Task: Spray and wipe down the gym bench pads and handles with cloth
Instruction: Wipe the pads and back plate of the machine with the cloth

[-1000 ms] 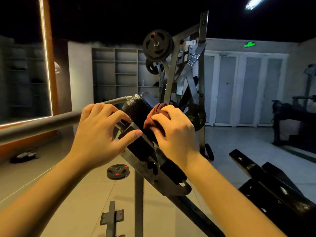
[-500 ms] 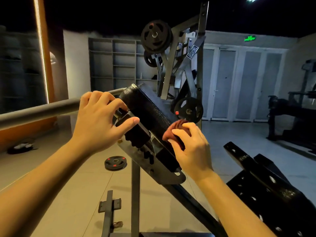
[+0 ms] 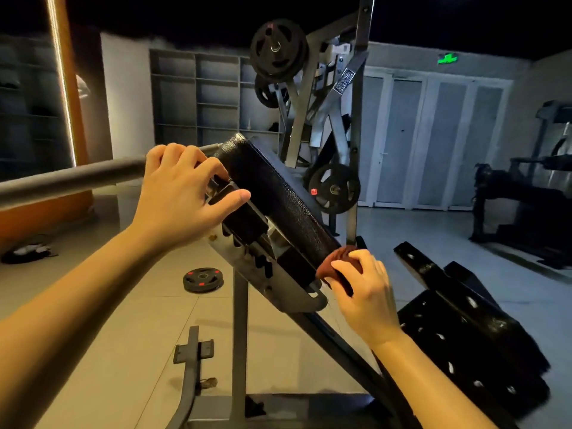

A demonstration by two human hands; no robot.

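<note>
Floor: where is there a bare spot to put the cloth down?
Bare tiles lie between the weight plate and the grey floor bar, and before the doors. Crowded: the black pad, with the left hand on its bracket and the right hand holding the cloth.
</note>
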